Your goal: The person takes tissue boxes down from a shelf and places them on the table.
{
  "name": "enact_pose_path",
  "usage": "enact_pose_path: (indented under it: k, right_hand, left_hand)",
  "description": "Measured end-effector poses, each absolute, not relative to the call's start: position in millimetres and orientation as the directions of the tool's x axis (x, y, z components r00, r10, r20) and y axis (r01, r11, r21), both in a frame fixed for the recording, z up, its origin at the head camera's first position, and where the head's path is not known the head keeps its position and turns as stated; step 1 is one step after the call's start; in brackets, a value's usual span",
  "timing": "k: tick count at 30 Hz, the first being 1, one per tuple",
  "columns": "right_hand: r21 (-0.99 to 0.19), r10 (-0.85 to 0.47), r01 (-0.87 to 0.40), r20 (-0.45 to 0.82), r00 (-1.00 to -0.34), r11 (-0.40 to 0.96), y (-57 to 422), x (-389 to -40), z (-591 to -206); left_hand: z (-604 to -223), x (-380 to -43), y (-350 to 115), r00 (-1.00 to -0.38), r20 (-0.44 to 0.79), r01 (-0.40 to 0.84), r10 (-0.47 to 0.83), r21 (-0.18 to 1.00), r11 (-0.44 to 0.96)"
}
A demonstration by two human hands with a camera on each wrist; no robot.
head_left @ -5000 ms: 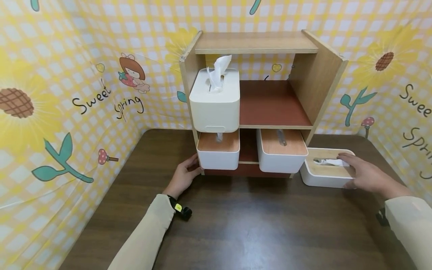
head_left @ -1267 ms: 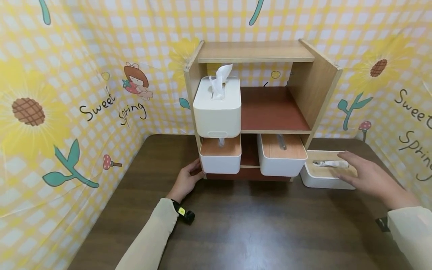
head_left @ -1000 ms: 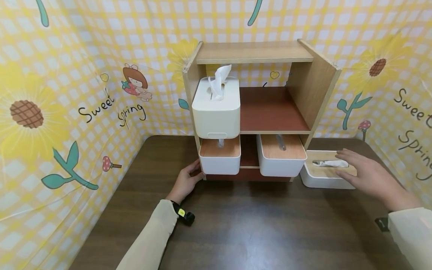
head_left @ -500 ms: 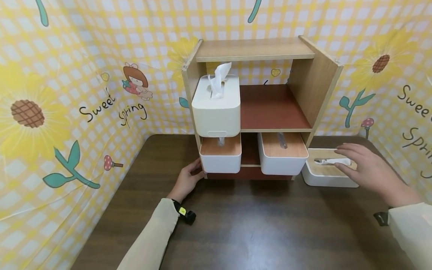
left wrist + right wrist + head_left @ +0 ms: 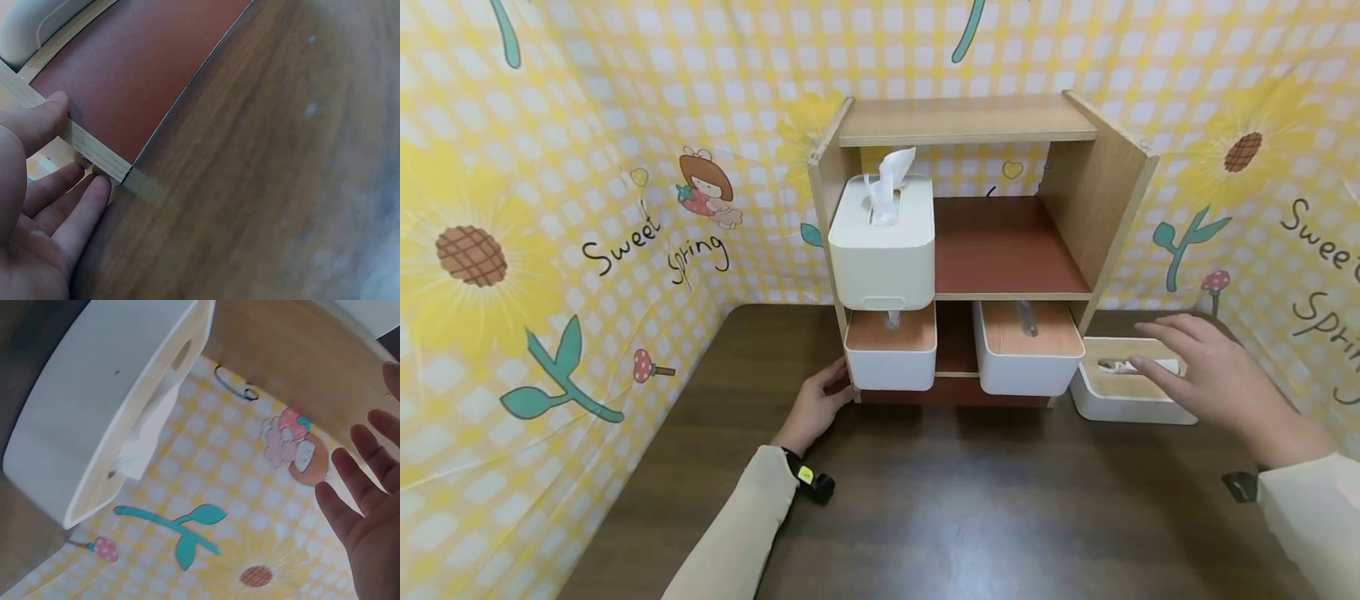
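My left hand point(image 5: 814, 407) pinches the lower front edge of the left side panel point(image 5: 94, 145) of a wooden shelf point(image 5: 970, 122). In the left wrist view the thumb lies on one side of that panel and the fingers on the other. My right hand point(image 5: 1219, 379), fingers spread and holding nothing, hovers over a low white tissue box point(image 5: 1138, 408) with a pale wood lid. That box stands on the table just right of the shelf, a tissue lying in its slot. In the right wrist view the hand point(image 5: 375, 512) is apart from it.
A tall white tissue box point(image 5: 882, 271) stands at the left of the middle shelf, its tissue sticking up. Below, two white boxes with wood lids, one left point(image 5: 891, 369) and one right point(image 5: 1028, 372), jut out. Yellow checked cloth point(image 5: 700, 100) surrounds the brown table point(image 5: 970, 500).
Five seconds ago my right hand gripped the low tissue box at its right end; it has let go and risen up and left over the box. My left hand has kept its place.
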State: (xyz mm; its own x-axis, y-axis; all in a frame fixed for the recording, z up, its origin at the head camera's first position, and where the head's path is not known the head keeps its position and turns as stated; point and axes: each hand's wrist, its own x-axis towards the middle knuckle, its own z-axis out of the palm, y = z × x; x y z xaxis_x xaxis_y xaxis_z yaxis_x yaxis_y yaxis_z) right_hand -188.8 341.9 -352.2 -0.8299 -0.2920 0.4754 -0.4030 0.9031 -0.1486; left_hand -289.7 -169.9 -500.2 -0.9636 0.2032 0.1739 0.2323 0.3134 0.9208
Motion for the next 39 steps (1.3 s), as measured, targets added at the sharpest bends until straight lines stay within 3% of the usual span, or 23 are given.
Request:
enact_pose_path:
  k: [11, 39]
  right_hand:
    - [-0.077, -0.364, -0.516, 0.620, -0.695, 0.853, 330, -192, -349]
    - [0.066, -0.472, -0.663, 0.754, -0.457, 0.746, 299, -197, -340]
  left_hand:
    - [-503, -288, -171, -0.962, 0.186, 0.243, 0.201, 0.918, 0.314]
    - [-501, -289, -169, -0.961, 0.184, 0.244, 0.205, 0.914, 0.323]
